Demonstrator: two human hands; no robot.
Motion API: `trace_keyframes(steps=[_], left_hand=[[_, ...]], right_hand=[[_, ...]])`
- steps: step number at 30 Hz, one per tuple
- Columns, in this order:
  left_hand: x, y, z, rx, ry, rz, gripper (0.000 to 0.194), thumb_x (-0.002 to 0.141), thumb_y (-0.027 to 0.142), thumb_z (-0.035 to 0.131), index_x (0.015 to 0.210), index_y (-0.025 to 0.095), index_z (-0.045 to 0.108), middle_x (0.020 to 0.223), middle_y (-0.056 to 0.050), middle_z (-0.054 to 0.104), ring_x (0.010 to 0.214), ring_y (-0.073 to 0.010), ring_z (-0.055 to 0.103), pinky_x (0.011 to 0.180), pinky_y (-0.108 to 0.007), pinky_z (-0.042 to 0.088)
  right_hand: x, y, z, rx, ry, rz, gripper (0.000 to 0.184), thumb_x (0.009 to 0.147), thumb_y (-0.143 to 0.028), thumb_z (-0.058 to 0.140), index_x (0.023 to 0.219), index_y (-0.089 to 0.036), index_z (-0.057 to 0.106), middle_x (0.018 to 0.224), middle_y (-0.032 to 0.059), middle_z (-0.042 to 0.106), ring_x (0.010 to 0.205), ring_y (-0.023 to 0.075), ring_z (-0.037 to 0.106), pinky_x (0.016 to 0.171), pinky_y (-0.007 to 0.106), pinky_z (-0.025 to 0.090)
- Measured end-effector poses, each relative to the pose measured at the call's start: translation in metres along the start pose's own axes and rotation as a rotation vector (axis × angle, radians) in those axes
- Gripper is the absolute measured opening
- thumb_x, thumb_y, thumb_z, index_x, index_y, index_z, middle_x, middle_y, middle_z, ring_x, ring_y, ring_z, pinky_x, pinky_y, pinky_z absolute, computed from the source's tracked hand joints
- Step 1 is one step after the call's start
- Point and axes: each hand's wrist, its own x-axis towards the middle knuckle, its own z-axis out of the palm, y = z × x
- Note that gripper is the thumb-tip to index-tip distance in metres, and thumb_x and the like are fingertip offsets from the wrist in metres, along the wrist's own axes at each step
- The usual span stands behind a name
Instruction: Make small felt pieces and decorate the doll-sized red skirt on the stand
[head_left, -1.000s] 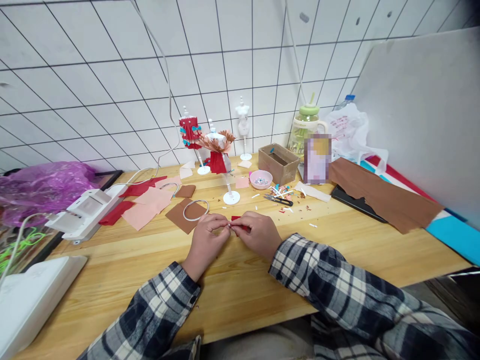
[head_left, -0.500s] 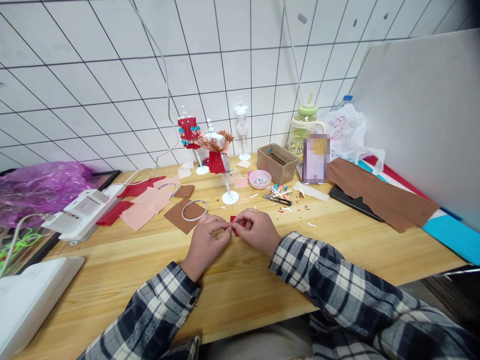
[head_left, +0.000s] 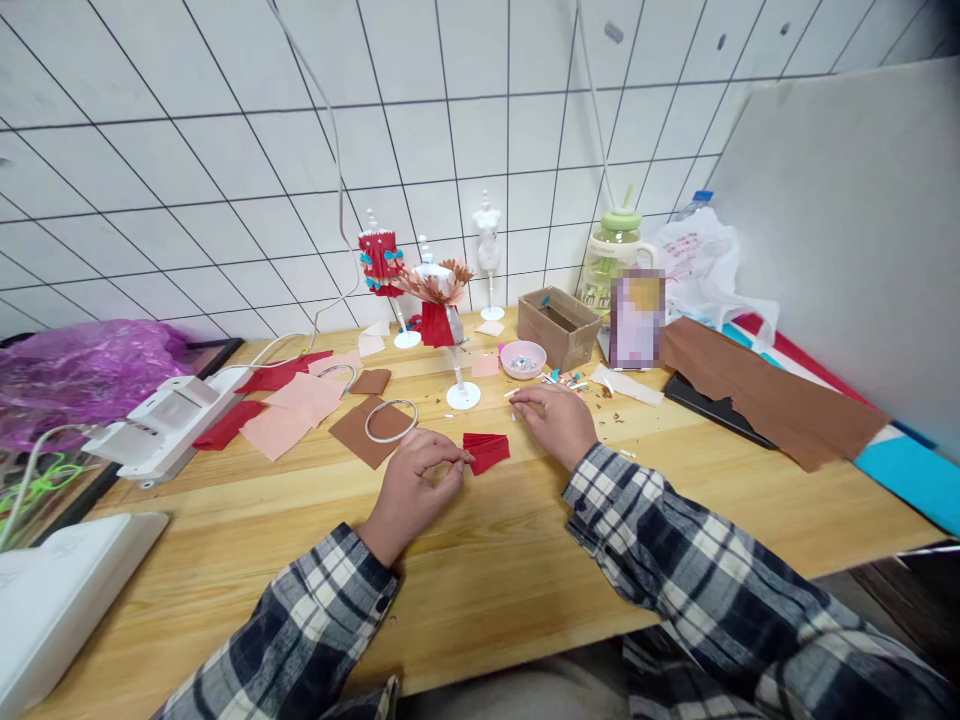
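My left hand [head_left: 420, 485] is closed, its thumb and forefinger pinching the left edge of a small pleated piece of red crepe paper [head_left: 489, 452]. The folds fan out to the right just above the table. To the right, my right hand [head_left: 556, 420] hovers low over the scraps, fingers curled and tips close together; what they hold, if anything, is hidden. A small white scrap [head_left: 510, 393] lies by its fingertips. Behind the hands stands a mini dress form [head_left: 437, 322] in a red paper skirt with a brown and peach petal collar.
A pink bowl [head_left: 523, 360] and a cardboard box [head_left: 559, 328] stand behind my right hand. Brown paper [head_left: 360, 440] with a metal ring [head_left: 391, 403] lies left. A power strip [head_left: 169, 430] is farther left; a phone [head_left: 636, 318] leans at the right.
My right hand has let go of the red paper and moved right and away from me, now covering the snips. The left hand stays on the paper, whose pleats now show.
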Motion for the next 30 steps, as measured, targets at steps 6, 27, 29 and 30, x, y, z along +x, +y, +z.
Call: trace_keyframes(steps=[6,27,29,30], left_hand=[[0.0,-0.001,-0.001,-0.017,0.02,0.026,0.015,0.078,0.013,0.059,0.076,0.021,0.072,0.075,-0.001,0.069,0.075,-0.0169,0.061,0.075,-0.032,0.044],[-0.001,-0.003,0.0,0.103,0.032,0.082,0.015,0.079,0.013,0.06,0.08,0.022,0.072,0.079,-0.002,0.066,0.078,-0.0177,0.055,0.072,-0.032,0.043],[-0.001,-0.002,0.0,0.12,0.037,0.1,0.014,0.08,0.013,0.06,0.081,0.022,0.072,0.08,-0.002,0.065,0.079,-0.0178,0.055,0.073,-0.032,0.042],[-0.001,-0.002,-0.001,0.126,0.04,0.111,0.014,0.08,0.013,0.06,0.081,0.022,0.072,0.08,-0.002,0.065,0.079,-0.0178,0.055,0.074,-0.033,0.042]], right_hand=[[-0.001,-0.001,-0.001,-0.05,0.025,0.1,0.012,0.08,-0.024,0.064,0.091,-0.021,0.069,0.096,0.0048,0.07,0.091,0.0226,0.061,0.083,0.036,0.046],[-0.027,-0.058,0.018,0.53,-0.136,0.08,0.016,0.072,-0.023,0.079,0.087,-0.022,0.074,0.085,0.0022,0.07,0.085,0.0178,0.059,0.079,0.031,0.044],[-0.027,-0.056,0.019,0.534,-0.134,0.116,0.021,0.071,-0.023,0.079,0.091,-0.021,0.073,0.087,0.0025,0.069,0.084,0.0175,0.06,0.077,0.031,0.044],[-0.027,-0.056,0.02,0.525,-0.139,0.121,0.019,0.071,-0.023,0.079,0.089,-0.021,0.073,0.086,0.0023,0.069,0.083,0.0173,0.06,0.077,0.031,0.044]])
